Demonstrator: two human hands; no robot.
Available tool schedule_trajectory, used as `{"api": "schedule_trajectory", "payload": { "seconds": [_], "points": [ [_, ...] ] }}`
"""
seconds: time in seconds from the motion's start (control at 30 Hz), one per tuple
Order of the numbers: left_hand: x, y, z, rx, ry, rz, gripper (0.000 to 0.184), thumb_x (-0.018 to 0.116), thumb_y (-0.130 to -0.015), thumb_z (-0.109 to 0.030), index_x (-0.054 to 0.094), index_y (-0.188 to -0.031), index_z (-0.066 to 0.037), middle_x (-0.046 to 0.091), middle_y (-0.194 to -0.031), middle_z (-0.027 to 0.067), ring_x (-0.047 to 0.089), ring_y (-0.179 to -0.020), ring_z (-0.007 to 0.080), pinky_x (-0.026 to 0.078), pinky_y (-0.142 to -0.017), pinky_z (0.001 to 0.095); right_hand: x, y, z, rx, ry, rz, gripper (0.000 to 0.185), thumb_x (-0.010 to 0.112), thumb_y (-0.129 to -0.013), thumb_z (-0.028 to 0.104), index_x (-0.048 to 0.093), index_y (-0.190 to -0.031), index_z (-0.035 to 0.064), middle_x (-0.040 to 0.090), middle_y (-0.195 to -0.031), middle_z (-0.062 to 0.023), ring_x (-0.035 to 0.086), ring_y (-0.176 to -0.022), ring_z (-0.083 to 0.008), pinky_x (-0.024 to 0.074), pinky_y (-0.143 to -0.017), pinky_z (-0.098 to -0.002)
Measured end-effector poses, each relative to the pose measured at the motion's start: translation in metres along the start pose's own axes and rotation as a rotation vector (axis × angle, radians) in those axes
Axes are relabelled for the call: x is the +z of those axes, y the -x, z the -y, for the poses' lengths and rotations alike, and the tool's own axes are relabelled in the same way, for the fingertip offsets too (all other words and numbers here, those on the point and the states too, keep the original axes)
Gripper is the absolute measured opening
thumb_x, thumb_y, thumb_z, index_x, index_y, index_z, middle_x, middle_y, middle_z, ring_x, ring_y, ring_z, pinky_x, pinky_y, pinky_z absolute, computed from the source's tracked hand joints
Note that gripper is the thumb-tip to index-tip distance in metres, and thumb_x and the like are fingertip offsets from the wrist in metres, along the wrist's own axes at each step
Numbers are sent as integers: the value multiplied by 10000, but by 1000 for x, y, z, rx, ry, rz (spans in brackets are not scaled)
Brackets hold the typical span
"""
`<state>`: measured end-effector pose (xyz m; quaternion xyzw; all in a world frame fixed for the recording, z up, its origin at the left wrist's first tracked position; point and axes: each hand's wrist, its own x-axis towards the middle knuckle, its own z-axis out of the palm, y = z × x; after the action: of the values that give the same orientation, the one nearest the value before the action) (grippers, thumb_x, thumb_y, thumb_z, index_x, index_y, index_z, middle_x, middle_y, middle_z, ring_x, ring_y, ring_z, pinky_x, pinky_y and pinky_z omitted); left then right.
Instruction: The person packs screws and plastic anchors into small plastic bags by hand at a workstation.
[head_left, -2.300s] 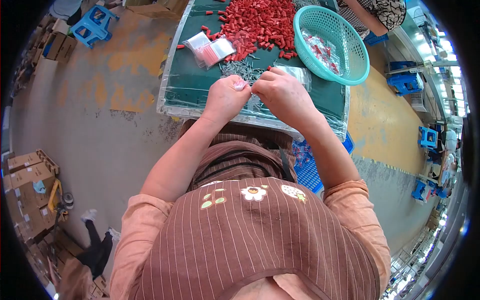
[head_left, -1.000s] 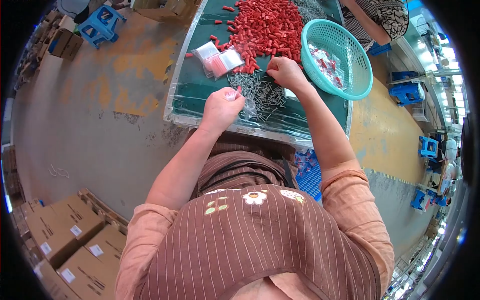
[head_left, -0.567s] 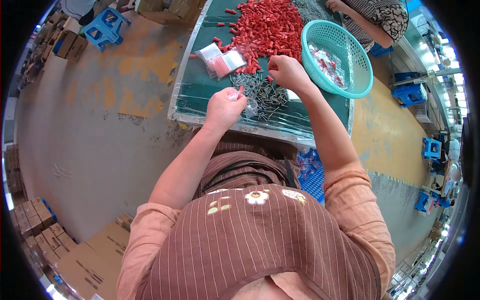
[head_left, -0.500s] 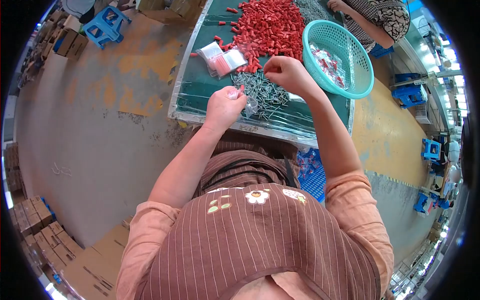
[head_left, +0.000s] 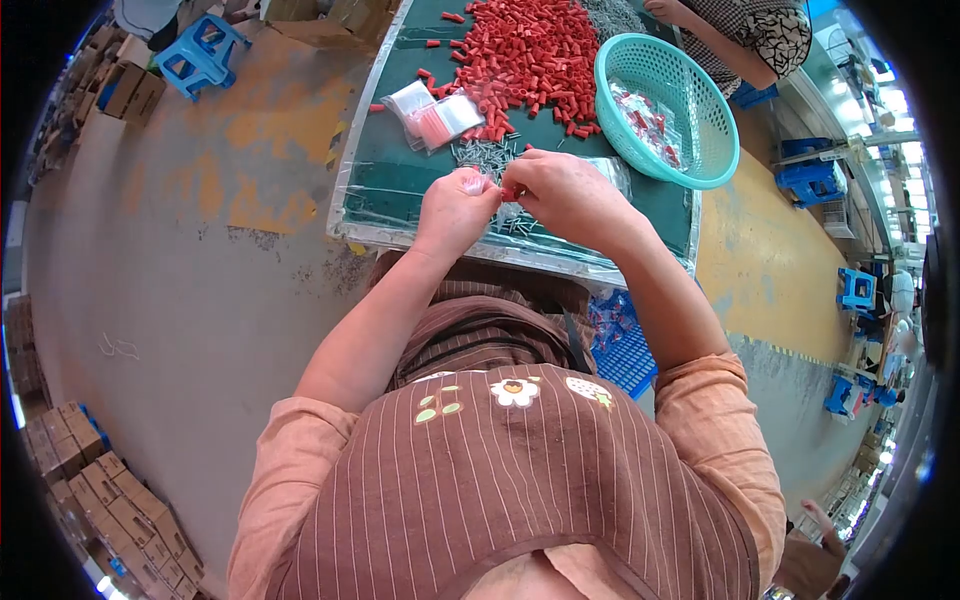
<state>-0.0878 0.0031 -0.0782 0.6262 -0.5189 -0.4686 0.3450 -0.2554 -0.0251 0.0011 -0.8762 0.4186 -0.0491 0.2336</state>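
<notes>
My left hand [head_left: 455, 212] is closed on a small clear plastic bag [head_left: 474, 186], which is mostly hidden by the fingers. Against it, the fingertips of my right hand [head_left: 572, 197] pinch a small red plastic plug [head_left: 510, 194] at the bag. Just beyond both hands lies a pile of grey metal screws [head_left: 484, 155], partly covered by them. Farther up the table spreads a large heap of red plastic plugs [head_left: 530, 60]. A stack of clear zip bags [head_left: 440, 118] rests left of the screws.
A teal mesh basket [head_left: 722, 140] with filled bags stands at the table's right side. Across the green table [head_left: 385, 190], a co-worker's hand [head_left: 668, 12] is near more screws [head_left: 615, 18]. Below the table's right edge is a blue crate [head_left: 628, 360]; a blue stool [head_left: 200, 55] stands on the floor at left.
My right hand has moved from the far side of the screws toward my left hand, a red plug now in its fingertips. My left hand stays closed on the bag.
</notes>
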Motion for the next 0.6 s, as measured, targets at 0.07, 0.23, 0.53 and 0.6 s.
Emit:
{"api": "schedule_trajectory", "payload": {
  "seconds": [0.07, 0.23, 0.53, 0.6],
  "points": [
    [-1, 0, -4, -1, -17, 6, 151, 714, -806, -177, 664, -819, -34, 643, -731, -5, 534, -649, 51, 431, -582, 239, -1, 1, -1, 11, -1, 11, 115, 613, -825, 76, 655, -927, 44, 636, -954, -137, 623, -908, -324, 490, -824, -415],
    [1, -3, 1, 0, 33, 12, 162, 697, -794, -182, 663, -816, -26, 653, -732, 36, 565, -650, 98, 449, -597, 264, 2, 6, -1, 10, -15, 21, 187, 630, -816, 66, 674, -998, 60, 629, -961, -141, 626, -906, -319, 495, -822, -407],
    [2, -4, 0, -31, 94, 64, 191, 665, -773, -205, 659, -807, -17, 667, -722, 93, 618, -653, 177, 484, -631, 326, 19, 26, -8, -109, -83, -268, 177, 665, -814, 151, 679, -982, 98, 610, -1008, -103, 594, -985, -299, 471, -879, -412],
    [4, -3, 1, -9, 106, 97, 196, 664, -774, -206, 659, -807, -14, 666, -720, 88, 619, -659, 168, 483, -633, 323, 28, 29, -7, -61, -56, -252, 154, 665, -809, 139, 686, -958, 106, 607, -1015, -89, 578, -1017, -289, 460, -915, -399]
  ]
}}
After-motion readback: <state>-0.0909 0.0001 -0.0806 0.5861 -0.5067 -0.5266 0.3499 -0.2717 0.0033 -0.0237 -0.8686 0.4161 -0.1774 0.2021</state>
